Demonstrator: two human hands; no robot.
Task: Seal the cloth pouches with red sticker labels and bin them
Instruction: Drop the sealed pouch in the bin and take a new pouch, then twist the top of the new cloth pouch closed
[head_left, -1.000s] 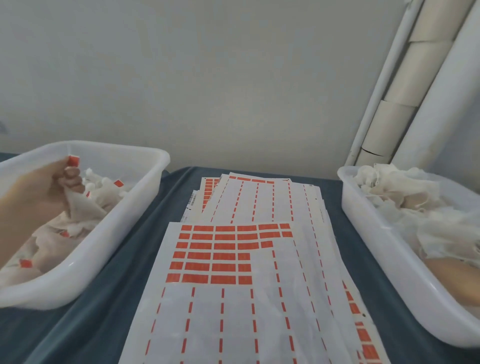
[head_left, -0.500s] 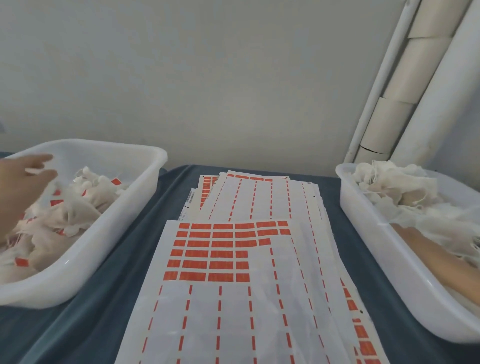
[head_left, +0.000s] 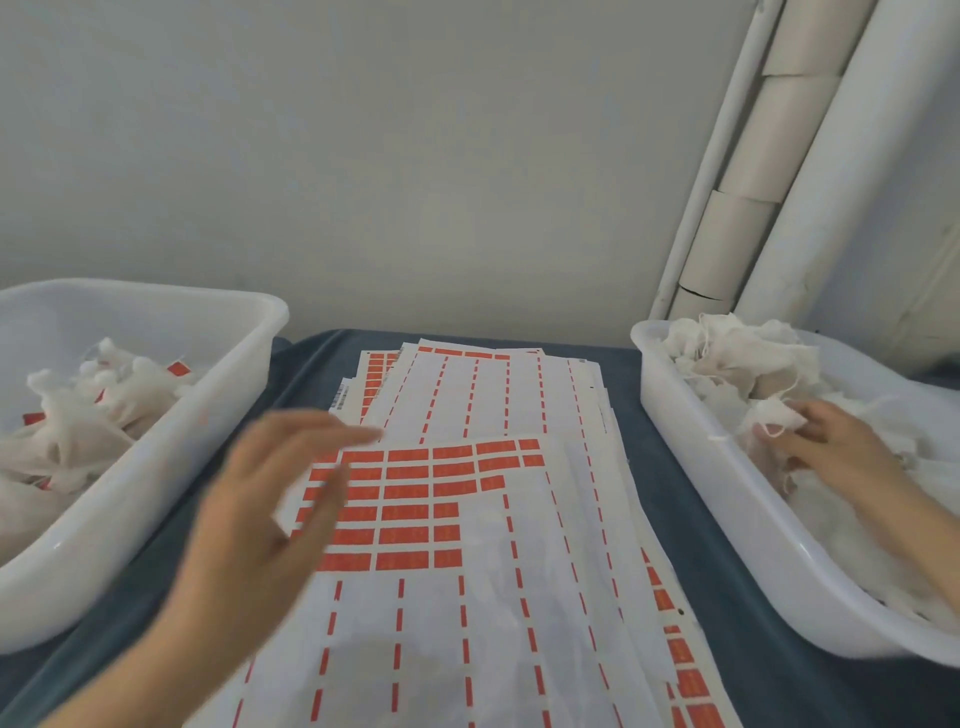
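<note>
A stack of white sticker sheets (head_left: 467, 571) lies in the middle of the table, the top one still carrying a block of red sticker labels (head_left: 415, 493). My left hand (head_left: 265, 514) hovers over the left part of that block, fingers straight and spread, holding nothing; it is motion-blurred. In the right white tub (head_left: 727, 519) lie several unsealed white cloth pouches (head_left: 727, 358). My right hand (head_left: 831, 441) is inside this tub and pinches one cloth pouch (head_left: 774, 415). The left white tub (head_left: 156, 467) holds pouches with red labels (head_left: 83, 421).
A dark blue cloth (head_left: 675, 467) covers the table. White pipes and cardboard tubes (head_left: 753, 208) lean against the grey wall at the back right. The two tubs flank the sheets closely on both sides.
My left hand has left the left tub and moved right over the sticker sheet. My right hand has reached further into the right tub and taken hold of a pouch.
</note>
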